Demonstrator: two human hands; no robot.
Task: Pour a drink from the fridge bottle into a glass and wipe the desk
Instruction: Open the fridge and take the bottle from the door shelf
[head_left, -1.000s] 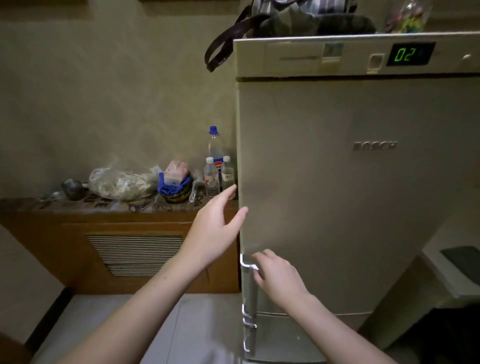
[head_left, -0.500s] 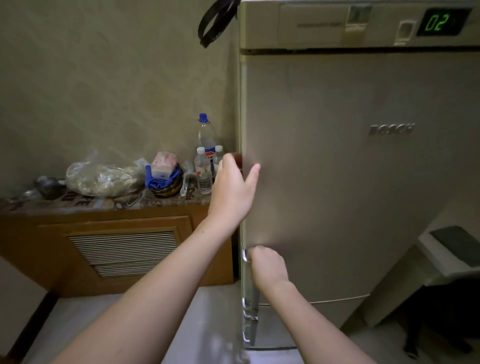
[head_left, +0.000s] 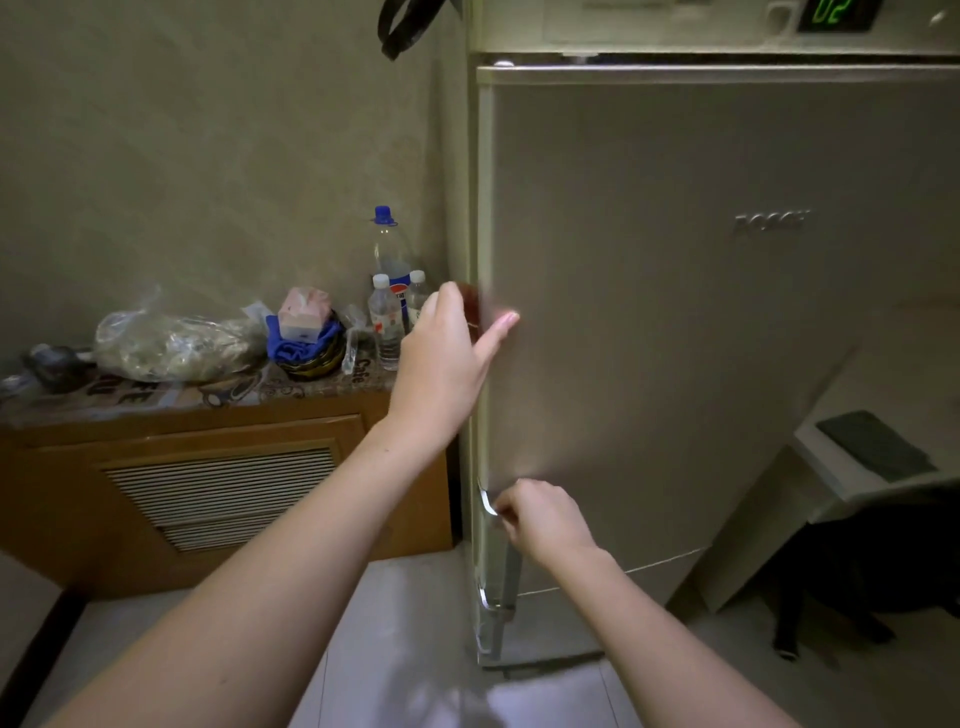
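1. My right hand curls its grip round the metal handle at the left edge of the fridge door. It sits low on the door, where a pull ought to break the seal with the least effort.

2. My left hand is at the door's left edge, higher up, its grip wide: the thumb lies straight along the door face and the fingers reach round the edge, out of sight. I judge it is placed there to catch the edge and help swing the door.

3. The door looks barely cracked, if at all; I cannot tell whether the seal has parted. A dark reddish patch shows just past my left fingers, too blurred to name.

4. The fridge bottle is not visible. I take it to be behind this door, so the task is at its very first step. No glass shows either.

5. On the counter left of the fridge stand a tall blue-capped bottle and two small water bottles, close to the fridge side. They are not the fridge bottle, and I should keep my left elbow off them as the door swings.

6. A clear plastic bag and a blue cloth lie further left on the same counter; the cloth might serve for wiping later.
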